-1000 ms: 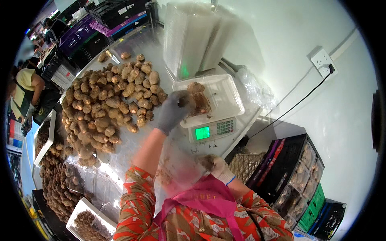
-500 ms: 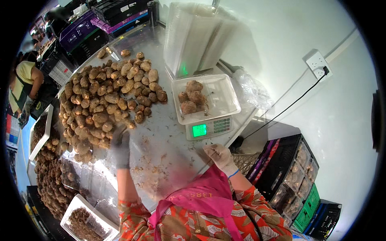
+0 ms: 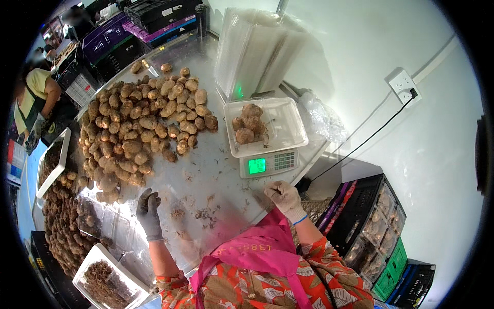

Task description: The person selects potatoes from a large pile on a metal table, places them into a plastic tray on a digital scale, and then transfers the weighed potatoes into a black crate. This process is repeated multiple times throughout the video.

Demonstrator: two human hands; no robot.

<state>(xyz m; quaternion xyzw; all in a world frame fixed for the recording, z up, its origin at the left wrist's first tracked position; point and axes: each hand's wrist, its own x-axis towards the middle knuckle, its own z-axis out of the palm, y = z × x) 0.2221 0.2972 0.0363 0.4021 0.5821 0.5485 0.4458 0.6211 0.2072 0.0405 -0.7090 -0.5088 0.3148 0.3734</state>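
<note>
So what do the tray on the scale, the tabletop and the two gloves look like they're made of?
The tray looks like thin clear plastic: the scale shows through it. The tabletop seems to be brushed metal, grey with soft glare, dusted with soil. The left hand wears a dark grey glove, probably coated knit; the right hand wears a pale knit glove with a blue cuff edge.

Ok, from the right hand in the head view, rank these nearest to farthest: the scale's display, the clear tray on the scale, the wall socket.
From the right hand:
1. Scale's display, just ahead on the table.
2. Clear tray, on top of the scale, farther back.
3. Wall socket, up on the wall to the right.
</note>
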